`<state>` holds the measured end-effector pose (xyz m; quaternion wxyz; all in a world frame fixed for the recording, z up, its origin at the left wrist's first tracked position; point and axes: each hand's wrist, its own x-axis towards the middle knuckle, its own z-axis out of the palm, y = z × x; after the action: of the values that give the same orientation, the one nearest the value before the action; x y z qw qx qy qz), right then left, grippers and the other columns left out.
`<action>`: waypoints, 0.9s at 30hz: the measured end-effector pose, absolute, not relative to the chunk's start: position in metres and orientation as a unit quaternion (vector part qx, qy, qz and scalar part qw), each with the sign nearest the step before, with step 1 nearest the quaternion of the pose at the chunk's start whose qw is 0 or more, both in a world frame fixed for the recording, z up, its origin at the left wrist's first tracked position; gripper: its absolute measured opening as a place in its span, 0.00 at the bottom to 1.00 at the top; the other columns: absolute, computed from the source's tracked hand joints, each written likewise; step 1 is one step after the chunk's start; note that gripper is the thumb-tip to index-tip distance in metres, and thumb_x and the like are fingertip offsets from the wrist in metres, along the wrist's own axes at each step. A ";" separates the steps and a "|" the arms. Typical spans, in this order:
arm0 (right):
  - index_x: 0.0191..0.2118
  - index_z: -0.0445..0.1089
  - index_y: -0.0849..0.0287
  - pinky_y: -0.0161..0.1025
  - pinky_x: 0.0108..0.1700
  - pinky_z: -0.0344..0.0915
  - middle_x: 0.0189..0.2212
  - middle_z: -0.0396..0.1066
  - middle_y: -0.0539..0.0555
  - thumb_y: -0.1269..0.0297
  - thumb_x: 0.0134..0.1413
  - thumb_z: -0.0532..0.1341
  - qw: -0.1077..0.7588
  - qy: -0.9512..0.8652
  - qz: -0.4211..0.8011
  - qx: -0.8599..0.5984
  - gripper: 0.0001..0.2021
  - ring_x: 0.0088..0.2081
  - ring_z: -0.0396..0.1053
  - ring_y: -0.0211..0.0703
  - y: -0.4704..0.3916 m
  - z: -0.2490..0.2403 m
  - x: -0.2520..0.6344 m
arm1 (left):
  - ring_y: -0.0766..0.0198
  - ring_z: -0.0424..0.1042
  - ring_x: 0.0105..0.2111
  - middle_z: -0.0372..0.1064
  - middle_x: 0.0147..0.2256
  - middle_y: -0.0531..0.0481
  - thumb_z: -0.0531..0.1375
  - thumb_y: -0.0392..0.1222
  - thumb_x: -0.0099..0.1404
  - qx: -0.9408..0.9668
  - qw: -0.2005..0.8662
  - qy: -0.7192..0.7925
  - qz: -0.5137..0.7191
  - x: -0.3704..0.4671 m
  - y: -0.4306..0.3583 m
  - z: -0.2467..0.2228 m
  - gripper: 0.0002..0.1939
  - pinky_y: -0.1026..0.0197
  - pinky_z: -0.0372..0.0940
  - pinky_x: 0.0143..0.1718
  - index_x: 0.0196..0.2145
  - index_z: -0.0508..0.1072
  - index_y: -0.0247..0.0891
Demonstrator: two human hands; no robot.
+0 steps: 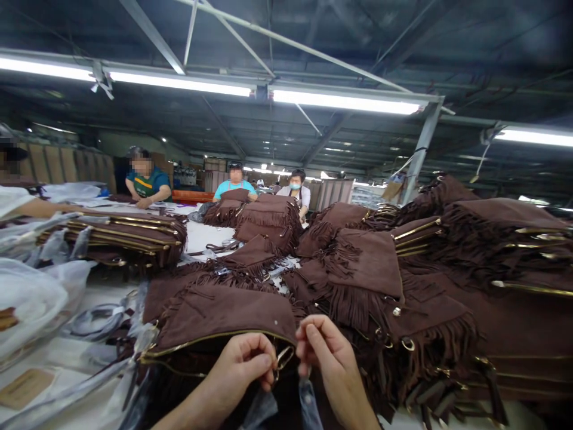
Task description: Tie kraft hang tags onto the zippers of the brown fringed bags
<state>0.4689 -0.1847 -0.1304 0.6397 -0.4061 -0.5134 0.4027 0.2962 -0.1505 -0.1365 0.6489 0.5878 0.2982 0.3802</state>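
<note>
Pinching at the metal ring (283, 358) on the corner of the brown suede bag (224, 316), the fingers (262, 363) of my left hand (244, 364) are curled nearly closed, thumb and forefinger pressed together on the ring's left side. My right hand (326, 352) sits just beside it, its fingers bent in and bunched against the ring from the right, so the two hands almost touch. Whether the right fingers truly grip the ring or only rest on it I cannot tell.

That bag lies directly in front of me at the near edge of the worktop (67, 352), flap up, with a gold zipper (210, 337) running along its front edge and fringe hanging below. A strip of clear plastic (308, 406) hangs under my hands.

Outward to the right, heaps of the same fringed brown bags (367, 269) rise in an untidy pile, gold hardware showing between them. To the left, a neat stack of bags (125, 236) lies flat, with clear plastic wrappers (31, 298) and a brown card tag (24, 387) near it.

Farther off across the worktop, three people (235, 179) sit facing me, and another person's arm (36, 208) reaches in from the far left. Long tube lights (344, 101) run overhead.
</note>
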 end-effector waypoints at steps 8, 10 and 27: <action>0.39 0.76 0.60 0.30 0.14 0.60 0.20 0.70 0.49 0.41 0.40 0.71 0.608 -0.499 0.435 -0.439 0.27 0.16 0.62 0.35 -0.181 -0.143 0.446 | 0.67 0.63 0.22 0.67 0.22 0.52 0.62 0.49 0.52 0.632 0.615 0.299 0.366 0.300 -0.162 -0.136 0.13 0.64 0.60 0.25 0.24 0.66 0.37; 0.35 0.77 0.61 0.29 0.15 0.58 0.14 0.64 0.45 0.42 0.42 0.71 0.605 -0.504 0.417 -0.454 0.24 0.14 0.59 0.33 -0.181 -0.144 0.441 | 0.68 0.63 0.22 0.68 0.24 0.51 0.61 0.47 0.53 0.644 0.614 0.285 0.357 0.302 -0.165 -0.136 0.11 0.65 0.59 0.25 0.25 0.66 0.37; 0.28 0.74 0.61 0.39 0.31 0.74 0.24 0.75 0.53 0.46 0.37 0.75 0.579 -0.475 0.521 -0.408 0.22 0.27 0.76 0.45 -0.187 -0.140 0.445 | 0.75 0.50 0.15 0.57 0.18 0.60 0.59 0.46 0.51 0.597 0.607 0.341 0.398 0.289 -0.162 -0.121 0.11 0.69 0.46 0.17 0.28 0.69 0.35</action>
<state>0.4453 -0.1874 -0.1398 0.5792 -0.4083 -0.4753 0.5215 0.2887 -0.1615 -0.1212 0.6074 0.5966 0.3414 0.3982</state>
